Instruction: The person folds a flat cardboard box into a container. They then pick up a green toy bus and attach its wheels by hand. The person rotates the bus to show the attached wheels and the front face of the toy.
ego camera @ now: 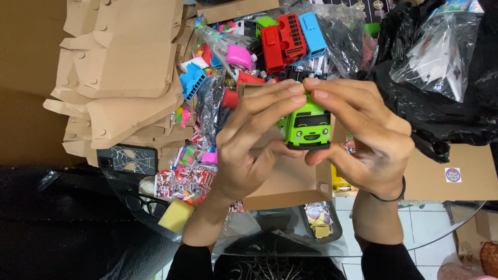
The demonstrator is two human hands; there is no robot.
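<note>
While both are pinching it by roof and underside, the left hand and right hand are holding a green toy bus, seemingly light, stiff, smooth plastic.

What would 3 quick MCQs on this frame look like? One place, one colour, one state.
1. Where is the green toy bus?
A. Between both hands, over the open cardboard box
B. Among the folded boxes
C. On the floor

2. What colour is the toy bus beside the red bus in the pile behind?
A. Yellow
B. Blue
C. White

3. How does the left hand stand?
A. Flat on the table
B. Its grip shut on the green toy bus
C. Out of view

Answers: A, the right hand and left hand pinch it over the box; B, the blue bus lies against the red one; B, thumb and fingers clasp it.
</note>
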